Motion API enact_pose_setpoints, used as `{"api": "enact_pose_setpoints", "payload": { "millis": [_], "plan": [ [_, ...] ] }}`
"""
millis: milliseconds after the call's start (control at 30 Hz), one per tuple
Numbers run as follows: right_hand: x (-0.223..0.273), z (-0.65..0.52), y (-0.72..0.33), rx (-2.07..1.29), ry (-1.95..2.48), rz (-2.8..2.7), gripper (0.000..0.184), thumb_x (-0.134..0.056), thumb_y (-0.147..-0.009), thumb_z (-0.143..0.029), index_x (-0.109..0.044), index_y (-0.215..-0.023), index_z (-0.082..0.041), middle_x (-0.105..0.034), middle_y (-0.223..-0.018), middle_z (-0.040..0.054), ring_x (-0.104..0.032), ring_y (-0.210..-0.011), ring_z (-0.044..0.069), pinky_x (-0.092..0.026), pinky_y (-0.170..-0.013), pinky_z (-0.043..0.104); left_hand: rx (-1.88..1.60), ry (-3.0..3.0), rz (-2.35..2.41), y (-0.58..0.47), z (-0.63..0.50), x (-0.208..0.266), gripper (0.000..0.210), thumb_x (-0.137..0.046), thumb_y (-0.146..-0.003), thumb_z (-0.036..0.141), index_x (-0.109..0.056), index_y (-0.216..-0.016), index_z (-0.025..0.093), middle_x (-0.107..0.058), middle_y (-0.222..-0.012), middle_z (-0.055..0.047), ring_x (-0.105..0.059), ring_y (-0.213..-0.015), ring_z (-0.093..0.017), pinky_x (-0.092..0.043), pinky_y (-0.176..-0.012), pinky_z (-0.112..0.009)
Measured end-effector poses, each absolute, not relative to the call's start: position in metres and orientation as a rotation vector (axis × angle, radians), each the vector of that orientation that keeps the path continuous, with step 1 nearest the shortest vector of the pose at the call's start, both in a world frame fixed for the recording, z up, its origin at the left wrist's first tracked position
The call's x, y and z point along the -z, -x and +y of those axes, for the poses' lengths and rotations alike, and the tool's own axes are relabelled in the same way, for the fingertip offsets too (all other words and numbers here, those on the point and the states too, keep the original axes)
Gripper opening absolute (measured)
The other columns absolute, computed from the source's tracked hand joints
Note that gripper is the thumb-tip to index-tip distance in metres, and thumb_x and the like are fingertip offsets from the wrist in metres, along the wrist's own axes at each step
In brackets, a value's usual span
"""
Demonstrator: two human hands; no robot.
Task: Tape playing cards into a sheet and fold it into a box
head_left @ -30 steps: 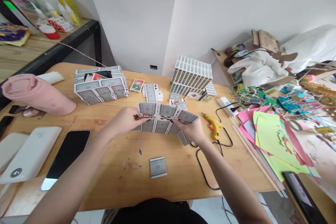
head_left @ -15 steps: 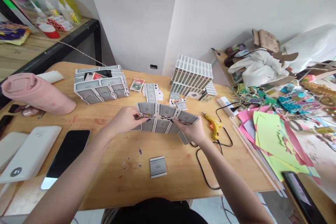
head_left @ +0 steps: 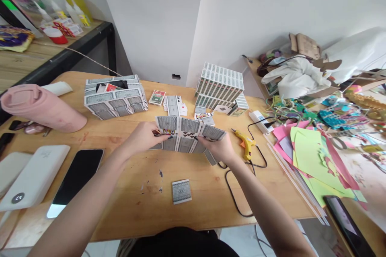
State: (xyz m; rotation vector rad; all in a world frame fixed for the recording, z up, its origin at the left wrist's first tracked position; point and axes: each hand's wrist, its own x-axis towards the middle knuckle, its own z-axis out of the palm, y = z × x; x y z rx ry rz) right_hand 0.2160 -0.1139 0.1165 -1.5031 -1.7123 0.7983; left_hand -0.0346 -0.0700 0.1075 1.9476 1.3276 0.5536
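Between my hands is a panel of joined playing cards [head_left: 190, 125], their grey patterned backs facing up, with card faces showing along the middle. My left hand [head_left: 144, 138] grips its left end, thumb over the lower edge. At the right end my right hand [head_left: 219, 147] pinches it the same way; some fingers of both hands are hidden behind the cards. On the table just below lies a square folded card [head_left: 181, 191]. Farther back stands a box built of cards [head_left: 116, 97], with red and dark items inside. Loose cards [head_left: 173, 106] lie beyond the panel.
A yellow glue gun [head_left: 245, 144] with a black cord lies to the right, near a power strip [head_left: 261, 122]. Stacked card packs [head_left: 220, 86] stand by the wall. At left are a phone [head_left: 76, 180], a white power bank [head_left: 36, 176] and a pink roll [head_left: 45, 108]. Coloured paper [head_left: 316, 160] covers the right side.
The card panel has shifted very slightly up and left, its right end bending a little more. Both hands keep the same grip.
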Motion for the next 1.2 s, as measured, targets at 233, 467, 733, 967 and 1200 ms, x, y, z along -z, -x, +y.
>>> {"api": "enact_pose_setpoints", "payload": {
  "millis": [233,467,733,967,1200],
  "plan": [
    [-0.113,-0.111,-0.216,-0.811,1.529,-1.695,0.019,-0.063,-0.072,-0.029,-0.069,-0.080,-0.013,-0.071,-0.075,0.0060,-0.066,-0.075,0.022,-0.053,-0.065,0.028,-0.564,-1.912,1.366,0.032,-0.069,-0.108,0.018,-0.063,-0.070,0.033,-0.071,-0.077,0.018,-0.074,-0.079,-0.002,-0.066,-0.069,-0.019,-0.051,-0.062,-0.028],
    [-0.106,-0.109,-0.218,-0.852,1.526,-1.671,0.021,-0.066,-0.071,-0.034,-0.070,-0.075,-0.014,-0.070,-0.068,0.0032,-0.065,-0.070,0.021,-0.053,-0.061,0.027,-0.599,-1.894,1.308,0.029,-0.068,-0.103,0.025,-0.063,-0.071,0.032,-0.071,-0.093,0.021,-0.073,-0.096,-0.002,-0.067,-0.087,-0.021,-0.053,-0.076,-0.032],
    [-0.128,-0.112,-0.231,-0.997,1.476,-1.734,0.023,-0.066,-0.071,-0.032,-0.072,-0.084,-0.014,-0.073,-0.080,0.0042,-0.067,-0.079,0.022,-0.053,-0.065,0.028,-0.566,-1.880,1.284,0.032,-0.068,-0.102,0.028,-0.061,-0.073,0.037,-0.070,-0.095,0.022,-0.072,-0.101,0.000,-0.065,-0.094,-0.022,-0.052,-0.080,-0.032],
    [-0.128,-0.116,-0.247,-0.963,1.588,-1.757,0.021,-0.060,-0.075,-0.028,-0.073,-0.087,-0.016,-0.074,-0.083,0.0043,-0.068,-0.080,0.024,-0.054,-0.069,0.031,-0.560,-1.926,1.285,0.032,-0.068,-0.103,0.028,-0.060,-0.074,0.036,-0.070,-0.097,0.023,-0.071,-0.103,0.001,-0.063,-0.099,-0.022,-0.052,-0.080,-0.031],
    [-0.123,-0.118,-0.242,-0.764,1.632,-1.758,0.017,-0.061,-0.075,-0.026,-0.074,-0.082,-0.018,-0.074,-0.078,0.0044,-0.068,-0.078,0.024,-0.054,-0.071,0.032,-0.539,-1.975,1.325,0.034,-0.065,-0.097,0.028,-0.060,-0.074,0.040,-0.071,-0.094,0.024,-0.073,-0.094,0.001,-0.065,-0.094,-0.022,-0.052,-0.079,-0.032]
  ]
}}
